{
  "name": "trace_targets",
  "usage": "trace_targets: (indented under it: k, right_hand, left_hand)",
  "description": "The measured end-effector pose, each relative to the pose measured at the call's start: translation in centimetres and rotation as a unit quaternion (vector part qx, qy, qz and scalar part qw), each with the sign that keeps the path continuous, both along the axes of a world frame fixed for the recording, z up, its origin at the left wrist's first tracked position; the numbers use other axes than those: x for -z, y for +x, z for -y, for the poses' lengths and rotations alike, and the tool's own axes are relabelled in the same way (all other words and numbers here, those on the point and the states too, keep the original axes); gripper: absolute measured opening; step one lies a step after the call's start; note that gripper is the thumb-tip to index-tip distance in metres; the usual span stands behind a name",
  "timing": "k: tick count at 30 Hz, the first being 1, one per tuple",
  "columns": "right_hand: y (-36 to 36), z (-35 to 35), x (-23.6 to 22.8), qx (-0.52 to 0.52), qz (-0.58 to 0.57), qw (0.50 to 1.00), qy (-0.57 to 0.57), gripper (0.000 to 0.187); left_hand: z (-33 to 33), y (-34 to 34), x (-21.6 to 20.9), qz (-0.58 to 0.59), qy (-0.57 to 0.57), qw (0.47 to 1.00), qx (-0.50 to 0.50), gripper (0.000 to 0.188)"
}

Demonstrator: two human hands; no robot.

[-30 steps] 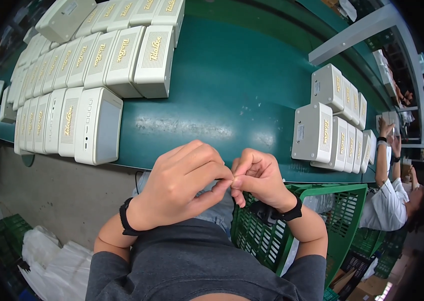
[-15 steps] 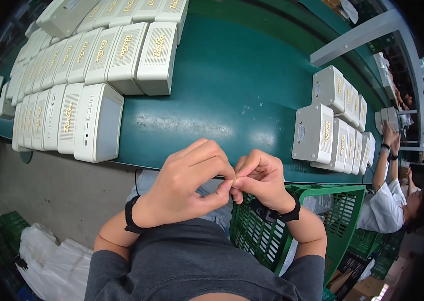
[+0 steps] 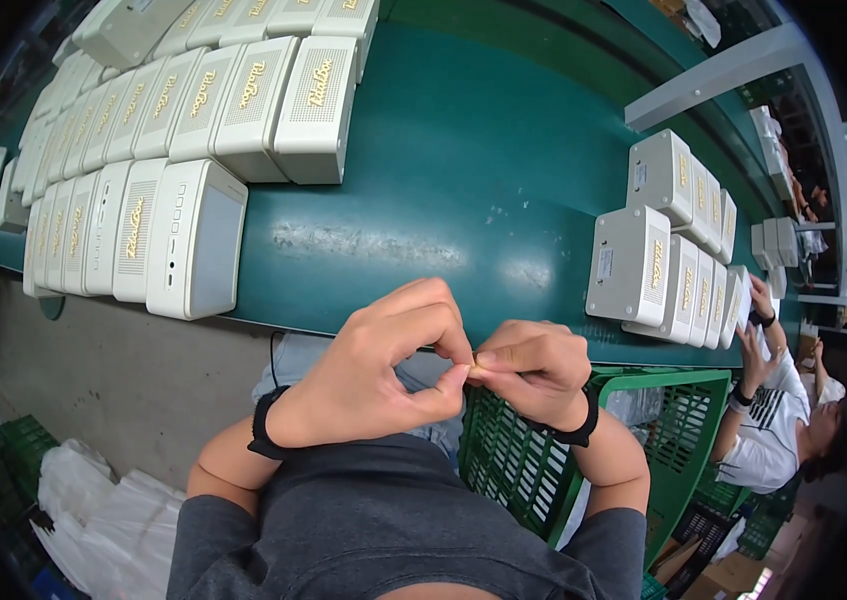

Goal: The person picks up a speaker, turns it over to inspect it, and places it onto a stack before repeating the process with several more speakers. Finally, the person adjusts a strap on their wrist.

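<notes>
Over the near edge of the green table point(image 3: 463, 150), my left hand point(image 3: 368, 365) and my right hand point(image 3: 541, 368) meet fingertip to fingertip. Each thumb and forefinger is closed in a pinch at the same spot. A tiny pale yellowish bit may show between them, too small to name. Left of my hands, several white box-shaped speakers point(image 3: 193, 240) with grilles stand in tight rows; the nearest one shows a side with buttons and ports. A smaller group of white speakers point(image 3: 631, 265) stands to the right.
Below the table edge at my right is a green plastic crate point(image 3: 688, 450) with slotted walls. A grey metal frame point(image 3: 713, 85) rises at the far right. A co-worker in a white shirt point(image 3: 768, 430) reaches toward the right-hand speakers. White sheeting point(image 3: 118, 520) lies on the floor at left.
My right hand has turned, its back now more upward, and its fingers have shifted slightly right; the pinch continues. The co-worker's hands have moved from the far white boxes to the nearer right-hand speakers.
</notes>
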State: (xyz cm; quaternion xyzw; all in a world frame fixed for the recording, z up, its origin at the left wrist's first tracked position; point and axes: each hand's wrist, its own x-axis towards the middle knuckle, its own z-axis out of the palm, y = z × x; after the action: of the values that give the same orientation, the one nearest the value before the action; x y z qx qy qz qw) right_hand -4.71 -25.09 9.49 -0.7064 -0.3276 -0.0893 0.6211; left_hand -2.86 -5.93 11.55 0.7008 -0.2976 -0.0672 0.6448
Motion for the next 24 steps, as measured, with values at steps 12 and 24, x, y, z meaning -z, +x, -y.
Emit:
trace_targets:
  k: [12,24]
  right_hand:
    - [-0.1,-0.1,-0.6,0.052,0.163,0.981,-0.094,0.024]
    - [0.0,-0.2,0.2,0.067,0.058,0.995,-0.042,0.021]
  left_hand:
    - [-0.1,0.0,0.2,-0.138,-0.038,0.988,0.057,0.009]
    - [-1.2,0.3,2.1,-0.314,-0.166,0.935,0.014,0.007]
